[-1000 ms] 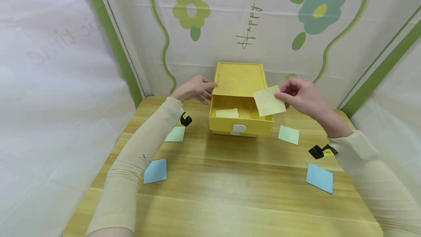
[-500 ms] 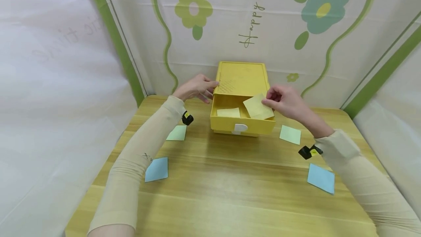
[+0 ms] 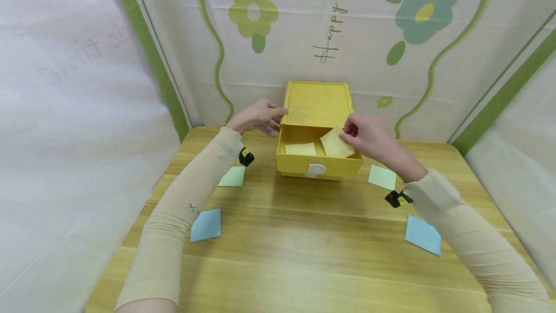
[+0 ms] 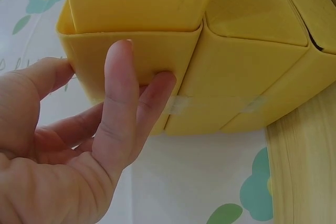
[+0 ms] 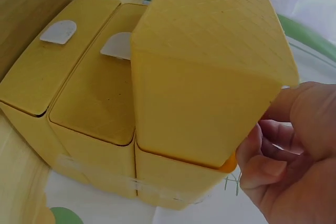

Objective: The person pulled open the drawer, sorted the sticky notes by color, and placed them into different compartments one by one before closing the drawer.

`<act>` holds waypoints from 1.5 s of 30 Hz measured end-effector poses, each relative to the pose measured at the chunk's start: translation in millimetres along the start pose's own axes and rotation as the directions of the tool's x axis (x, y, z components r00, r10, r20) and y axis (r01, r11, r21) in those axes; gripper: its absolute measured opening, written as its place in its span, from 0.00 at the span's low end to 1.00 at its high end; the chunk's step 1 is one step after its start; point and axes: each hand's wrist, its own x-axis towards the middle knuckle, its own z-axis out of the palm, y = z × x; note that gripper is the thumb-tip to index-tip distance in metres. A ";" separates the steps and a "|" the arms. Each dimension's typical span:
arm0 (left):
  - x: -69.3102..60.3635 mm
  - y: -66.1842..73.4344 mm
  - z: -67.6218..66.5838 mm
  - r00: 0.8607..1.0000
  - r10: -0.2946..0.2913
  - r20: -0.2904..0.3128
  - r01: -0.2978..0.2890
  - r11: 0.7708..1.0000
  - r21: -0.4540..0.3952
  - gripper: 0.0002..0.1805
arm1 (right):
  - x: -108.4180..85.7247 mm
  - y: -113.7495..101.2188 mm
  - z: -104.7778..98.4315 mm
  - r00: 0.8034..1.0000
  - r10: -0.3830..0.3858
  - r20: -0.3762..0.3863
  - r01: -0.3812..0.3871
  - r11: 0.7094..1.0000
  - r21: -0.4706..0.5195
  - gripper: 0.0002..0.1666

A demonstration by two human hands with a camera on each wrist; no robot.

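Yellow note (image 3: 335, 144) sits at the right part of the pulled-out top drawer (image 3: 295, 163), tilted, its near corner close to the drawer's front wall. From the fingers of the right hand (image 3: 374, 136) it lies to the left and slightly near, reaching down into the drawer. Those fingers are curled together and appear to pinch the sheet by its upper right side; the right wrist view hides the pinch itself behind the drawer. The sheet looks about square, so no long axis stands out, only a slant across the drawer. Whether its lower edge touches the drawer floor cannot be told.

The right hand is clearly the nearer one to it. The left hand (image 3: 257, 116) is on the other side, at the left flank of the drawer stack (image 3: 318, 103), its fingers loosely spread, with one tip at the top edge and others against the side wall. A second yellow note (image 3: 300, 149) rests in the left part of the drawer, with a gap between the two sheets.

As I judge it, placement turns on the held sheet's near corner and the front wall: the corner needs to be inside that wall, and on the right of the second sheet if they are not to overlap.
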 end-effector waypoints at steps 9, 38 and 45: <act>0.8 0.0 0.5 1.000 -0.003 0.007 0.003 1.000 0.001 0.24 | 1.2 -9.8 7.9 0.999 -0.011 0.052 0.019 0.986 -0.163 0.07; -1.0 1.4 0.5 1.000 0.000 0.005 0.000 1.000 -0.015 0.22 | 2.7 -21.9 7.9 0.989 0.084 0.124 -0.063 0.985 -0.162 0.07; -2.0 2.2 0.1 1.000 -0.005 0.007 0.005 1.000 -0.014 0.23 | 0.1 -23.2 5.5 0.998 0.013 0.055 -0.004 0.987 -0.159 0.06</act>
